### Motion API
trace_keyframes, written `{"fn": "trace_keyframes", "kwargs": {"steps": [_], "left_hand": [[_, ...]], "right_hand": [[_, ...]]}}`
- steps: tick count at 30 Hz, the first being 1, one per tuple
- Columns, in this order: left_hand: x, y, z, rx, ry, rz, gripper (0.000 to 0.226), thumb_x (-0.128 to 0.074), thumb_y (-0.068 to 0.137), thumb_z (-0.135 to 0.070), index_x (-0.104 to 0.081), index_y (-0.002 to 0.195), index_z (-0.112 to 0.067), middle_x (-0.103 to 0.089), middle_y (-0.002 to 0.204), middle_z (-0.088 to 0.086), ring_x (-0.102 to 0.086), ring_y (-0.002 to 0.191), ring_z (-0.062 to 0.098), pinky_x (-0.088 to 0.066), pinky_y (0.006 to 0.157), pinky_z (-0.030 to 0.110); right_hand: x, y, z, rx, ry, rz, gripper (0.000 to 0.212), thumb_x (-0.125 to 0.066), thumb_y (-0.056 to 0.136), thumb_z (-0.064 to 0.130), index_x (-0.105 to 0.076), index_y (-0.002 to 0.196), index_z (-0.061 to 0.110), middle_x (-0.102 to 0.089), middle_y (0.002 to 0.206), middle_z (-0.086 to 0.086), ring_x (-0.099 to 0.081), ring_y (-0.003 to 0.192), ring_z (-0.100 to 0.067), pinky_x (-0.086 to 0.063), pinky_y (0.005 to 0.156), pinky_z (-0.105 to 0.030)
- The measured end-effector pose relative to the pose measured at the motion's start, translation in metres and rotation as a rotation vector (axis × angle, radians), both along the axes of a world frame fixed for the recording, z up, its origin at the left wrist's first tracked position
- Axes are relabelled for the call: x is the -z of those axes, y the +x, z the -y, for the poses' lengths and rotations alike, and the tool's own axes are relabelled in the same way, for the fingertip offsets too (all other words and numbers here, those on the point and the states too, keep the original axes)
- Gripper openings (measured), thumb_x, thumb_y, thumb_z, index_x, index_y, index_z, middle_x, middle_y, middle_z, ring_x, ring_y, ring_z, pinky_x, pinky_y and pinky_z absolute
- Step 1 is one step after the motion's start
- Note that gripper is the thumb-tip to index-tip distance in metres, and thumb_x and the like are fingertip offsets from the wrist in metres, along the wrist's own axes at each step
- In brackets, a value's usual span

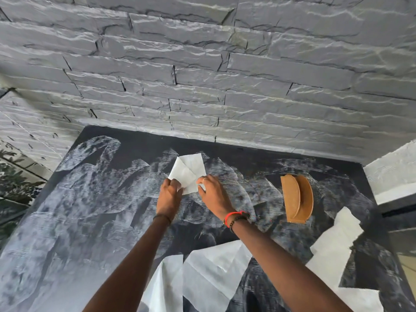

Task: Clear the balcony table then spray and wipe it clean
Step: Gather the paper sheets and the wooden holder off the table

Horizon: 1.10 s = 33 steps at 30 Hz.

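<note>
As our left hand (170, 194) and right hand (212, 195) pinch the tissue (188, 171), fingers (202, 181) curled, we likely fold it. Smears streak the bench (90, 210).

Left hand (169, 192) and right hand (211, 192) pinch one folded white napkin (188, 172) over smeared black table (74, 212). Wooden napkin holder (296, 198) at 3 o'clock; loose napkins (213, 264) at 6.

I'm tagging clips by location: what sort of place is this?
Probably a balcony or patio: a dark table stands against a grey stone-clad wall, with foliage past its left edge.
</note>
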State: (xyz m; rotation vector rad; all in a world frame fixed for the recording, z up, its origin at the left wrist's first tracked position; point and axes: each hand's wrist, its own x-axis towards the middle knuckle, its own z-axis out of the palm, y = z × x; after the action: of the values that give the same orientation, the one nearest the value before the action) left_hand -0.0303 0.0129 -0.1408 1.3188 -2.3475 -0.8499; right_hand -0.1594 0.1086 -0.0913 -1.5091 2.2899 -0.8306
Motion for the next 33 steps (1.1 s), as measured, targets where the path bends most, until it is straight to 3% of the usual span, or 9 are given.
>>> {"fn": "trace_keyframes", "kwargs": {"steps": [7,11,15,19,22,26,28,30,33], "left_hand": [[-0.008,-0.003,0.007,-0.006,0.006,0.005,0.010,-0.058,0.089,-0.003,-0.061,0.083,0.005,-0.053,0.086,0.022,-0.057,0.072,0.043,-0.050,0.065,0.051],[-0.020,-0.003,0.009,-0.029,0.085,-0.112,0.004,-0.062,0.086,-0.004,-0.064,0.085,-0.001,-0.059,0.091,0.016,-0.060,0.081,0.035,-0.051,0.071,0.038],[-0.054,-0.005,0.006,-0.026,0.414,-0.269,0.015,-0.063,0.089,-0.006,-0.060,0.077,-0.015,-0.063,0.081,0.002,-0.057,0.080,0.017,-0.042,0.065,0.011],[-0.093,0.002,-0.004,0.156,0.663,-0.337,0.009,-0.063,0.086,-0.012,-0.059,0.078,-0.010,-0.061,0.082,0.003,-0.054,0.084,0.018,-0.041,0.078,0.026],[-0.113,0.008,-0.013,0.237,0.707,-0.367,0.018,-0.062,0.069,-0.028,-0.058,0.076,-0.012,-0.057,0.082,0.003,-0.053,0.081,0.013,-0.040,0.079,0.026],[-0.132,0.015,-0.035,0.202,0.862,-0.500,0.024,-0.063,0.056,-0.034,-0.052,0.067,-0.016,-0.047,0.061,-0.005,-0.043,0.055,0.006,-0.035,0.052,0.018],[-0.137,0.018,-0.044,0.132,0.977,-0.608,0.021,-0.061,0.056,-0.030,-0.049,0.068,-0.018,-0.046,0.064,-0.002,-0.044,0.059,0.012,-0.034,0.055,0.027],[-0.140,0.023,-0.056,0.052,1.069,-0.689,0.012,-0.057,0.063,-0.026,-0.050,0.072,-0.021,-0.049,0.071,0.000,-0.049,0.065,0.017,-0.037,0.061,0.031],[-0.133,0.032,-0.072,-0.014,1.226,-0.752,0.016,-0.053,0.080,-0.027,-0.062,0.089,-0.017,-0.061,0.087,0.006,-0.063,0.070,0.019,-0.050,0.063,0.030]], "right_hand": [[0.004,-0.006,0.004,0.061,0.030,0.114,0.016,-0.052,0.089,0.010,-0.065,0.097,0.009,-0.062,0.100,-0.010,-0.057,0.098,-0.026,-0.049,0.084,-0.034],[-0.001,-0.011,0.006,0.096,0.031,0.207,0.024,-0.052,0.087,0.007,-0.063,0.109,0.009,-0.060,0.107,-0.010,-0.057,0.103,-0.026,-0.048,0.089,-0.035],[-0.017,-0.019,0.004,0.000,0.062,0.271,0.060,-0.061,0.081,0.006,-0.044,0.137,0.023,-0.048,0.114,-0.005,-0.046,0.113,-0.021,-0.039,0.099,-0.030],[-0.040,-0.027,-0.002,-0.143,0.062,0.278,0.082,-0.073,0.074,0.014,-0.032,0.141,0.039,-0.037,0.126,-0.002,-0.035,0.119,-0.016,-0.031,0.101,-0.024],[-0.054,-0.036,-0.007,-0.183,0.102,0.215,0.066,-0.080,0.069,0.023,-0.052,0.129,0.030,-0.030,0.143,-0.007,-0.022,0.136,-0.022,-0.024,0.109,-0.028],[-0.075,-0.046,-0.031,-0.216,0.246,0.289,0.069,-0.082,0.069,0.033,-0.054,0.127,0.009,-0.044,0.140,-0.005,-0.033,0.134,-0.017,-0.023,0.112,-0.025],[-0.088,-0.051,-0.049,-0.221,0.270,0.457,0.048,-0.080,0.072,0.031,-0.061,0.111,0.008,-0.064,0.112,0.000,-0.059,0.104,-0.004,-0.045,0.095,-0.025],[-0.102,-0.049,-0.069,-0.235,0.259,0.624,0.017,-0.073,0.080,0.014,-0.062,0.090,0.008,-0.062,0.076,0.011,-0.056,0.065,0.008,-0.041,0.064,-0.011],[-0.113,-0.043,-0.093,-0.189,0.168,0.756,0.008,-0.067,0.084,0.007,-0.063,0.091,0.005,-0.069,0.083,0.007,-0.060,0.073,0.003,-0.044,0.064,-0.011]]}}
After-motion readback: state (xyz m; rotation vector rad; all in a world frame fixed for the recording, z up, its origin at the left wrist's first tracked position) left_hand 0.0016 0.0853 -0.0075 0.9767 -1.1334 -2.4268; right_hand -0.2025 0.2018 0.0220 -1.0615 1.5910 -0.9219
